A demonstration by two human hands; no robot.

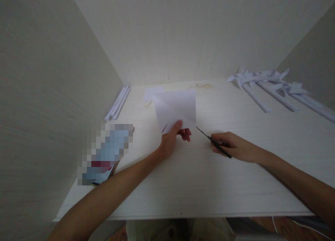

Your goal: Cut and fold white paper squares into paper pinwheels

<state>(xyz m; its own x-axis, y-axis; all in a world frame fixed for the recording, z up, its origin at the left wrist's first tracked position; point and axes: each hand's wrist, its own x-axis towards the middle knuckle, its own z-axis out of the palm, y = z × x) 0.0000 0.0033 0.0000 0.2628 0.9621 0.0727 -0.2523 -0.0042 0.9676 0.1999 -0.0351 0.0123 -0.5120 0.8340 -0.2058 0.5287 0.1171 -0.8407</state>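
Passages over the white tabletop (188, 190): a hand could move between the two forearms (112, 194) and between the right hand (230, 144) and the right-side paper rolls (277, 95), whereas the held paper sheet (176, 106), slender dark tool (220, 148), left-side paper rolls (117, 103), pixelated item (112, 143) and back wall (172, 38) stand as obstacles.

Clock centred on the middle of the tabletop. White table (188, 187), faintly streaked, with a straight near edge at six o'clock and a small dark spot on that edge. At nine o'clock, a flat item (111, 148) blurred out by pixels. At ten, rolled white paper tubes (117, 103), side by side and slanted. Near eleven, a small white sheet (151, 93), partly hidden, with pale yellowish bits (148, 106) just below. Close to one, more yellowish bits (202, 85). At two, a cluster of folded white paper (261, 76) with rolled stems (278, 96) pointing toward four.
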